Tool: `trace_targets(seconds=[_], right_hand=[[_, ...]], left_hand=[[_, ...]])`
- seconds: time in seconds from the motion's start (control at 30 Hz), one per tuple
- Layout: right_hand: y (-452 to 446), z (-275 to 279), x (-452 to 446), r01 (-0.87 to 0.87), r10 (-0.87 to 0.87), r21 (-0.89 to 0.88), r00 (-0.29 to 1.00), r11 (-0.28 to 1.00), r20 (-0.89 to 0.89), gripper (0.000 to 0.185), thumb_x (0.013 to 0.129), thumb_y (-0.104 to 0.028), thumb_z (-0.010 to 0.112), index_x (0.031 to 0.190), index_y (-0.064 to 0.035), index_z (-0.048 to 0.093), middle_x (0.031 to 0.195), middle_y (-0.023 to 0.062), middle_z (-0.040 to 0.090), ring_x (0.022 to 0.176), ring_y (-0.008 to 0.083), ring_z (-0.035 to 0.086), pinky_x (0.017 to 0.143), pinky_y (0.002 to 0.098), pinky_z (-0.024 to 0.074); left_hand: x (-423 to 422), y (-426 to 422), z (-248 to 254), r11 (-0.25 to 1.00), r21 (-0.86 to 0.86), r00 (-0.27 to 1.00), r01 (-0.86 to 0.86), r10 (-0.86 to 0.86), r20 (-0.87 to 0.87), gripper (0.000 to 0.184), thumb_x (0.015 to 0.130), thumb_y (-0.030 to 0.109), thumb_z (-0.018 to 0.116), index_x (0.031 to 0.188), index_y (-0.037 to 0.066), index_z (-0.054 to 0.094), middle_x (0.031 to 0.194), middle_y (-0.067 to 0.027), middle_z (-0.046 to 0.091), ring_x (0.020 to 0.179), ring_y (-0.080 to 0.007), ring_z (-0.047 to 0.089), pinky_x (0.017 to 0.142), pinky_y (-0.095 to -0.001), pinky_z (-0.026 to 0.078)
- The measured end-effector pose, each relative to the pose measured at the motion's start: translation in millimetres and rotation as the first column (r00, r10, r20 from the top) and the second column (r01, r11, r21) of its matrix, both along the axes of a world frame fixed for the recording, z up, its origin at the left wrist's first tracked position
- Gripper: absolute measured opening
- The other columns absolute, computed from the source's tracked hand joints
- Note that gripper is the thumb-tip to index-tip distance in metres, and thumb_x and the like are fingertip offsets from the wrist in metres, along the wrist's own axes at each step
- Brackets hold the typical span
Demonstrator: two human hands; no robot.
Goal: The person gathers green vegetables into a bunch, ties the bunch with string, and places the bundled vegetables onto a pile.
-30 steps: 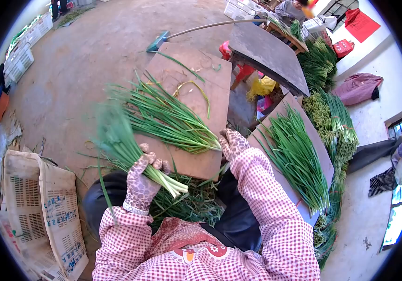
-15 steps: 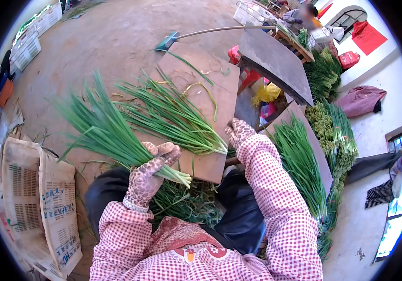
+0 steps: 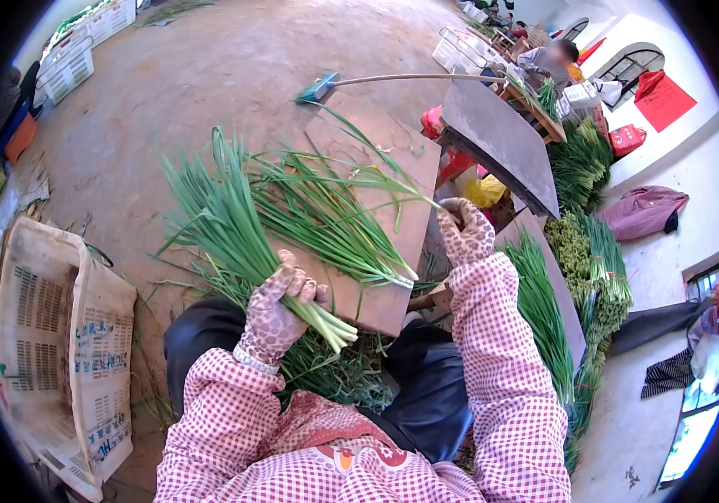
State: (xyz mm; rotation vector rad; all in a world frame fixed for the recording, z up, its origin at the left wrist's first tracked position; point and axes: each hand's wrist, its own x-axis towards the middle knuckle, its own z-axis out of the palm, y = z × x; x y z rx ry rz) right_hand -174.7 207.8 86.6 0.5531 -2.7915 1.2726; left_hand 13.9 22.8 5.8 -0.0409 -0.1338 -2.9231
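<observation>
My left hand (image 3: 280, 310), in a spotted glove, is closed around a thick bunch of garlic chives (image 3: 230, 214). Their leaves fan out to the upper left and their pale cut ends stick out below the fingers. In my gloved right hand (image 3: 466, 230), the fingertips pinch the pale end of a thin chive stalk (image 3: 406, 187), whose leaves trail left over the board. More loose chives (image 3: 338, 230) lie across the brown board (image 3: 410, 126), root ends toward me. A heap of green scraps (image 3: 338, 381) lies below, between my knees.
A white plastic crate (image 3: 100, 352) with a liner stands at my left. To the right, a second board holds chives (image 3: 535, 293), with bundled greens (image 3: 602, 260) along the wall. A broom (image 3: 318, 88) and a dark tabletop (image 3: 502, 138) lie beyond. Another person (image 3: 548, 63) sits farther back.
My right hand has moved up and now pinches a chive stalk lifted from the board. My left hand has shifted slightly right, with the bunch turned more upright.
</observation>
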Motion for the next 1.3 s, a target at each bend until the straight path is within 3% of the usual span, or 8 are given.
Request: trace_targets(seconds=[0.1, 0.23, 0.37, 0.57, 0.6, 0.8, 1.1, 1.3], right_hand=[[6, -8, 24, -0.096, 0.041, 0.12, 0.918, 0.988, 0.396, 0.015, 0.085, -0.008, 0.057, 0.099, -0.0028, 0.058, 0.086, 0.0064, 0.062, 0.077, 0.0115, 0.057, 0.068, 0.0251, 0.0483], [7, -20, 90, -0.196, 0.226, -0.136, 0.938, 0.971, 0.264, 0.018, 0.079, -0.012, 0.064, 0.094, -0.0017, 0.062, 0.083, 0.0078, 0.065, 0.077, 0.0131, 0.061, 0.07, 0.0273, 0.0488], [7, -30, 147, -0.395, 0.387, 0.023, 0.909, 0.919, 0.156, 0.021, 0.077, -0.009, 0.065, 0.097, -0.0027, 0.062, 0.082, 0.0111, 0.065, 0.077, 0.0185, 0.064, 0.068, 0.0303, 0.0515], [31, -76, 146, -0.422, 0.646, -0.493, 0.572, 0.761, 0.506, 0.036, 0.083, -0.019, 0.062, 0.112, -0.0002, 0.052, 0.1, 0.0118, 0.06, 0.09, 0.0176, 0.059, 0.077, 0.0282, 0.0495], [24, -58, 140, -0.175, 0.517, -0.496, 0.45, 0.85, 0.728, 0.041, 0.084, -0.023, 0.06, 0.116, -0.001, 0.048, 0.104, 0.0115, 0.057, 0.09, 0.0164, 0.057, 0.077, 0.0279, 0.0487], [-34, -78, 127, -0.053, 0.298, -0.33, 0.578, 0.943, 0.76, 0.028, 0.081, -0.024, 0.066, 0.098, -0.0033, 0.059, 0.078, 0.0037, 0.061, 0.069, 0.0103, 0.055, 0.061, 0.0246, 0.0452], [-30, -105, 132, 0.205, 0.454, -0.648, 0.561, 0.734, 0.692, 0.016, 0.091, -0.021, 0.052, 0.095, -0.0053, 0.049, 0.092, 0.0067, 0.061, 0.084, 0.0132, 0.057, 0.075, 0.028, 0.0471], [31, -78, 153, -0.214, 0.541, -0.506, 0.477, 0.836, 0.693, 0.017, 0.084, -0.018, 0.061, 0.09, -0.0026, 0.055, 0.082, 0.005, 0.06, 0.08, 0.0137, 0.057, 0.075, 0.0288, 0.0462]], left_hand=[[-3, 10, -4, 0.99, -0.14, 0.953, -0.02, 0.061, 0.295, 0.02, 0.085, 0.012, 0.057, 0.104, 0.008, 0.052, 0.07, -0.001, 0.049, 0.064, -0.0149, 0.052, 0.074, -0.036, 0.045], [-2, 21, -13, 0.946, -0.317, 0.884, 0.068, 0.091, 0.458, 0.017, 0.085, 0.014, 0.06, 0.098, 0.005, 0.054, 0.075, -0.0045, 0.053, 0.064, -0.0159, 0.052, 0.062, -0.0307, 0.044], [2, 25, -12, 0.901, -0.369, 0.737, 0.228, 0.088, 0.67, 0.022, 0.084, 0.024, 0.061, 0.094, 0.005, 0.056, 0.072, -0.0049, 0.055, 0.063, -0.0185, 0.057, 0.058, -0.0312, 0.047], [10, 23, -25, 0.844, -0.457, 0.824, 0.282, 0.031, 0.565, 0.021, 0.083, 0.015, 0.058, 0.099, 0.001, 0.061, 0.078, -0.0049, 0.06, 0.071, -0.0145, 0.058, 0.066, -0.0282, 0.047], [10, 24, -23, 0.812, -0.522, 0.821, 0.261, 0.098, 0.563, 0.021, 0.083, 0.012, 0.058, 0.1, 0.0, 0.061, 0.083, -0.0051, 0.062, 0.075, -0.0134, 0.058, 0.07, -0.0263, 0.046], [10, 23, -13, 0.525, -0.793, 0.813, 0.308, 0.289, 0.506, 0.022, 0.083, 0.006, 0.056, 0.104, -0.001, 0.061, 0.099, -0.009, 0.063, 0.092, -0.0144, 0.059, 0.081, -0.0286, 0.046], [3, 2, -25, 0.852, -0.516, 0.804, 0.09, 0.244, 0.542, 0.019, 0.083, 0.008, 0.057, 0.102, 0.001, 0.055, 0.089, -0.0102, 0.062, 0.08, -0.0196, 0.061, 0.072, -0.0297, 0.05], [10, -38, -14, 0.884, -0.321, 0.801, -0.34, 0.45, 0.394, 0.016, 0.082, 0.003, 0.058, 0.098, 0.004, 0.054, 0.089, -0.0102, 0.061, 0.081, -0.0184, 0.06, 0.074, -0.0302, 0.05]])
